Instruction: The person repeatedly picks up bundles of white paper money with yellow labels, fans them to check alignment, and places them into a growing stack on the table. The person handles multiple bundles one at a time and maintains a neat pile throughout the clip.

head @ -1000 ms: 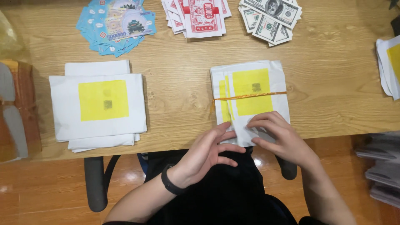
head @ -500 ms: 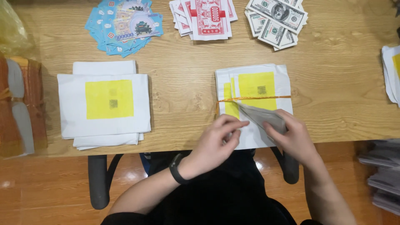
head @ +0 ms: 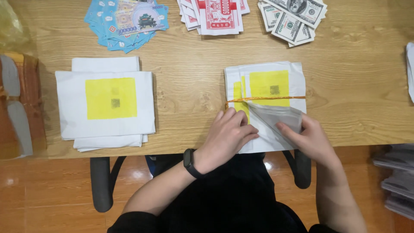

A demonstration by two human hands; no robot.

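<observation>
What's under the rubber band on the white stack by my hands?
The orange rubber band crosses the bundled white sheets with yellow squares. The right hand lifts the top sheet's lower corner, showing its grey underside; deeper sheets stay covered. The left hand presses the bundle.

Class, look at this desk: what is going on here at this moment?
A person sits at a wooden desk. Their left hand presses on a bundle of white packets with yellow squares, tied by a rubber band. The right hand lifts the near edge of the top packet. A second, unbanded stack lies to the left; three piles of paper notes sit along the far edge.
</observation>
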